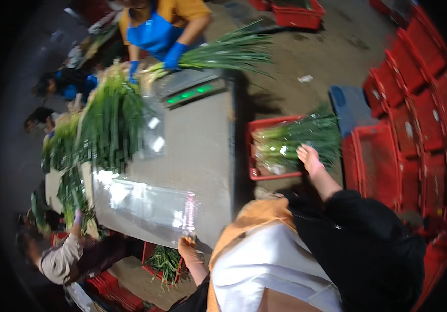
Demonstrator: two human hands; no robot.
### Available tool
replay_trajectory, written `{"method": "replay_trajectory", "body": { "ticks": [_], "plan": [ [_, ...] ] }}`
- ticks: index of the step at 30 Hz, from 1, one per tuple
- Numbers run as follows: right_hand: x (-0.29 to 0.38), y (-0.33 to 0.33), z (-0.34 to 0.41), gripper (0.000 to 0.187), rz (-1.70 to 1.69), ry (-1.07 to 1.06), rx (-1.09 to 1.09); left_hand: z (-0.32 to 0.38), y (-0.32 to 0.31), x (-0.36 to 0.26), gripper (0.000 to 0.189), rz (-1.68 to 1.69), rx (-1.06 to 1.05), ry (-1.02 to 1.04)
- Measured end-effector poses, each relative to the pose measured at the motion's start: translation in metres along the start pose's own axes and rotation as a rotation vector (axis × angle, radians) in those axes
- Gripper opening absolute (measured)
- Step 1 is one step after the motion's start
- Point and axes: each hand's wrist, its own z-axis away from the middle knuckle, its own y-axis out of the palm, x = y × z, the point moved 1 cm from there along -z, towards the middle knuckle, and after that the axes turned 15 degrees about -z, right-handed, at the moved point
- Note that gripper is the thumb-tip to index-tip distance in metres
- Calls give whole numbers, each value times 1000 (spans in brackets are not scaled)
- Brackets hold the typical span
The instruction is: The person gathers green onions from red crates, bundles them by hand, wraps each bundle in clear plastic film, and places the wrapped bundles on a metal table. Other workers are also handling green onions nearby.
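My right hand (309, 156) is over a bunch of long green onions (291, 142) in clear plastic packaging, its fingers extended against the leaves. The bunch lies in a red plastic crate (276, 177) on the floor, the green tops reaching past the rim. At the near edge of the grey table (200, 152), my left hand (188, 248) is by the pink-marked end of flat clear plastic bags (149, 204). Blur hides whether its fingers grip the plastic.
Across the table a co-worker's blue-gloved hand (174, 55) holds green onions by a scale with green digits (189, 94). Loose green onions (110, 117) are heaped at left. Stacked red crates (410, 128) line the right. Another crate of greens (165, 261) sits below the table's near edge.
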Motion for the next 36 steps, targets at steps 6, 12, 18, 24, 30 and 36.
{"method": "replay_trajectory", "body": {
  "ticks": [6,12,18,24,30,36],
  "plan": [
    [-54,72,-4,20,311,277,185,-23,36,14,19,-389,-185,391],
    [-97,183,64,25,624,399,577,14,128,-12,42,-865,62,351],
    [-148,227,120,26,989,460,965,-3,90,-24,62,-1513,-270,542],
    [-160,213,141,27,1209,395,1209,-7,68,-1,81,-1701,-212,317],
    [-155,212,155,25,1451,208,1385,10,94,9,63,-1451,-91,437],
    [-168,225,161,27,1528,25,1490,-22,51,-13,48,-1482,-578,636]
  ]
}}
